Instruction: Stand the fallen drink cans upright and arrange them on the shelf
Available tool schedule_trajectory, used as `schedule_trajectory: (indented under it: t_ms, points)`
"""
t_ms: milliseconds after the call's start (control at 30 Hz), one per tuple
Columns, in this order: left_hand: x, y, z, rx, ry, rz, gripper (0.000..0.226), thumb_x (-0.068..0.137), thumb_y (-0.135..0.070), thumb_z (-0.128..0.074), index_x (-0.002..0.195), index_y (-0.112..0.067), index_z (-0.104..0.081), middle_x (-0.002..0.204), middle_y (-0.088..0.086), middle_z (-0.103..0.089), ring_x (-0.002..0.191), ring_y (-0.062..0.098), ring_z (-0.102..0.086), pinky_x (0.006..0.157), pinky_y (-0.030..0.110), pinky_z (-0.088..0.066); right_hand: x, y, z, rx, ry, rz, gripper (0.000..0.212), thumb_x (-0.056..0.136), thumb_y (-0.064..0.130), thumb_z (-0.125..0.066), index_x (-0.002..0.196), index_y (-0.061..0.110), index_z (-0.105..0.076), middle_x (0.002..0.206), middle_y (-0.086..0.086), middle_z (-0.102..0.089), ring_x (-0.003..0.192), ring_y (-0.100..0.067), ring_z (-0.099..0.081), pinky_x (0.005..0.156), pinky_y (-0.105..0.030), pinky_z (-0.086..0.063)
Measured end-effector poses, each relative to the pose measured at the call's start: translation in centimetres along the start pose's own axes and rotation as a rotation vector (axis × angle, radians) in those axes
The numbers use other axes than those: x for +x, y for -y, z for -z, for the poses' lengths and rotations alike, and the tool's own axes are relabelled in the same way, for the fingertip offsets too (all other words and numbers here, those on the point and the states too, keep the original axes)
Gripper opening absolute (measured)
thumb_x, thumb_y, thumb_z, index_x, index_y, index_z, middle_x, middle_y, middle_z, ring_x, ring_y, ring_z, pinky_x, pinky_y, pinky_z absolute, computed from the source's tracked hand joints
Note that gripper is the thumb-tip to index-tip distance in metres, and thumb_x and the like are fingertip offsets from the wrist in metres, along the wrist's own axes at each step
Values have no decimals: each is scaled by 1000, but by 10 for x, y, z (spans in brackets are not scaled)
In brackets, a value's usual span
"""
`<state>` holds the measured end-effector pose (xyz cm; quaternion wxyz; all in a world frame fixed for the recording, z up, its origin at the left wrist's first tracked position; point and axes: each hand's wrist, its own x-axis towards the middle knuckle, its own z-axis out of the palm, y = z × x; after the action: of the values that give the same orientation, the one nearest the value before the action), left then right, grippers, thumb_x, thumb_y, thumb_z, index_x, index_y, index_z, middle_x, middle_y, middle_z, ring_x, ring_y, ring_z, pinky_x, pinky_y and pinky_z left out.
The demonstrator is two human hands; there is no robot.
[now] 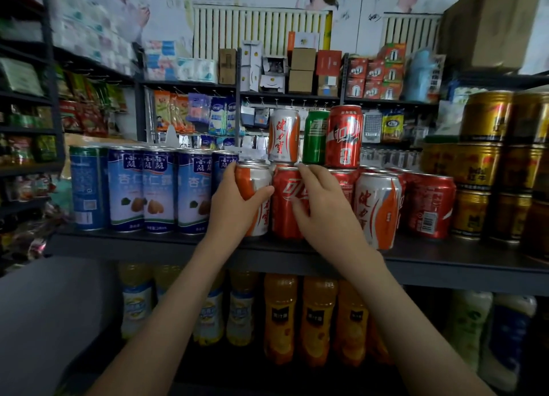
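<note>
Left hand [234, 205] wraps round the orange-and-white can [261, 217], and right hand [320, 214] curls over the red can [282, 217] touching it on the right. Both cans stand at the front of the shelf [148, 244], long axis vertical, tops up. Three stacked cans [315, 137] stand above, tall blue cans [160, 190] to the left, all upright. It looks nearly done, with only squaring the row left.
</note>
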<state>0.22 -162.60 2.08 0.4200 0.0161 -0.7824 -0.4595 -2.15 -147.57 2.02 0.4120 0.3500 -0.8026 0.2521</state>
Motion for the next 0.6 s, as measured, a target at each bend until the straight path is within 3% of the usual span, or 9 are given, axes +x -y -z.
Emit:
schedule_trajectory:
  t_ms: [133, 267, 367, 467, 567, 600]
  points:
    - [-12, 7, -4, 86, -67, -104, 85, 85, -30, -67, 150, -21, -13, 151, 4, -26, 137, 17, -26, 105, 27, -24, 4, -2, -9, -98, -19, 10, 56, 92, 22, -57, 140, 2, -38, 139, -12, -42, 128, -23, -38, 101, -19, -22]
    - [-35, 16, -8, 170, -64, -302, 79, 80, -33, -63, 146, -24, -21, 154, 5, -9, 142, 16, -3, 112, 38, -14, 3, -4, -7, 5, -17, 6, 52, 88, 23, -62, 134, 9, -41, 142, -11, -36, 130, -24, -33, 103, -24, -23]
    - [-44, 25, -13, 244, -31, -419, 79, 74, -48, -54, 143, -30, -22, 153, -6, -1, 142, 14, 8, 113, 57, -14, -1, -1, -2, 193, 10, 25, 47, 87, 23, -64, 125, 16, -37, 140, -8, -36, 129, -24, -38, 105, -33, -38]
    - [-46, 24, -16, 341, -89, -443, 74, 74, -58, -51, 140, -28, -35, 154, 0, -9, 142, 19, 5, 110, 63, -8, -12, 4, 2, 342, -17, 18, 49, 83, 19, -70, 120, 18, -37, 127, 0, -46, 118, -10, -47, 94, -8, -39]
    - [-50, 16, -14, 388, -138, -456, 69, 76, -57, -48, 136, -23, -43, 144, 7, -34, 134, 21, -16, 104, 54, -20, -22, 7, 11, 486, -61, -68, 64, 74, 17, -79, 108, 40, -30, 108, 19, -50, 100, 11, -51, 85, -3, -41]
    - [-52, 13, -13, 380, -124, -465, 67, 77, -57, -47, 135, -24, -41, 139, 6, -41, 129, 19, -21, 99, 51, -25, -24, 7, 15, 520, -65, -98, 66, 72, 18, -81, 107, 40, -30, 105, 23, -50, 97, 16, -51, 83, -3, -42]
